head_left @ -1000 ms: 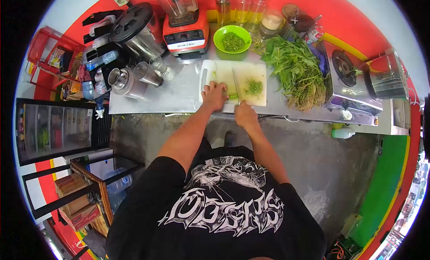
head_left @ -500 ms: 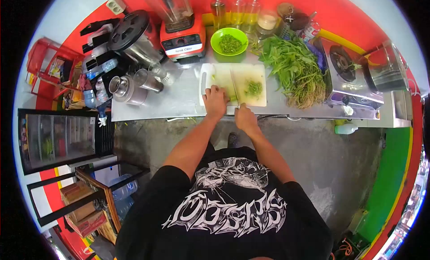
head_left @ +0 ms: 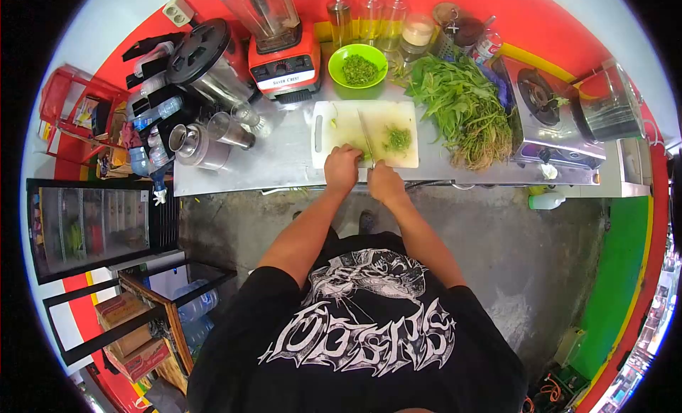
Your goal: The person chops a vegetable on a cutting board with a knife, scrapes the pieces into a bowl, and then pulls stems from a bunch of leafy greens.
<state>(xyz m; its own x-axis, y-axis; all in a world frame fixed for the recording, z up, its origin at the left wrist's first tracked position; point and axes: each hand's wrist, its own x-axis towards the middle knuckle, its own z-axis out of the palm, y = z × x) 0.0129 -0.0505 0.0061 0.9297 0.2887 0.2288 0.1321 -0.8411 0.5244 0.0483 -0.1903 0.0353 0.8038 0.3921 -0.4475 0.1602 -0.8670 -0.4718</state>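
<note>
On a white cutting board (head_left: 392, 111), my right hand (head_left: 386, 183) is closed around the handle of a knife (head_left: 366, 134). The blade points away from me across the board. My left hand (head_left: 342, 168) is at the board's near edge, its fingers curled over green stalks (head_left: 366, 159) close to the blade's left side; the fingers hide most of them. Right of the blade is a small heap of finely chopped greens (head_left: 398, 138). A small green scrap (head_left: 334, 122) lies near the board's far left. Behind the board stands a lime-green bowl (head_left: 358, 83) with chopped greens inside.
A large bunch of leafy greens with roots (head_left: 462, 111) lies right of the board, beside a gas stove (head_left: 541, 132). A red blender (head_left: 285, 66), several oil bottles (head_left: 370, 22) and a metal shaker (head_left: 202, 148) stand on the steel counter (head_left: 277, 153).
My left hand has shifted slightly right and nearer, with its fingers more tightly curled. The knife remains in my right hand on the board. The whole view has moved slightly.
</note>
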